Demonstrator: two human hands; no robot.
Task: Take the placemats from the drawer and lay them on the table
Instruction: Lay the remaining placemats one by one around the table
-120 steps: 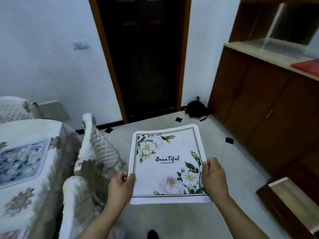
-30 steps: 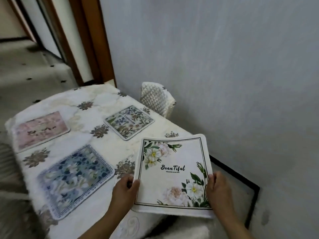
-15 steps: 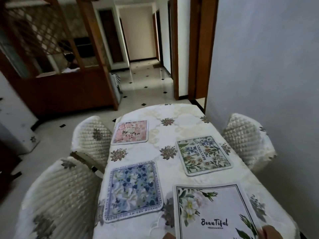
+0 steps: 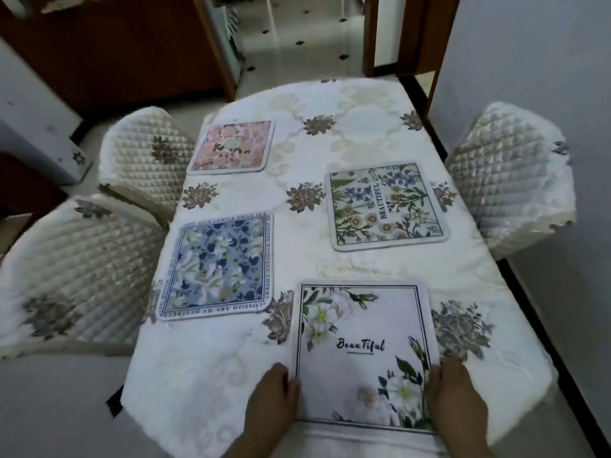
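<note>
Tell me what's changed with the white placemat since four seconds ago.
The white placemat, carried in the air by the cabinet, now lies on the table, left hand and right hand still gripping its sides. The three other mats haven't moved.

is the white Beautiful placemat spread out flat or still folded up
Spread out flat. The white placemat shows its whole printed face and border, with no fold, on the table. The left hand and right hand hold its near side edges.

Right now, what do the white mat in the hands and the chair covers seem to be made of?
The white mat looks like a thin, stiff printed mat, maybe fabric over foam; it stays flat between the left hand and right hand. The chair covers look like quilted, slightly shiny fabric with diamond stitching.
</note>
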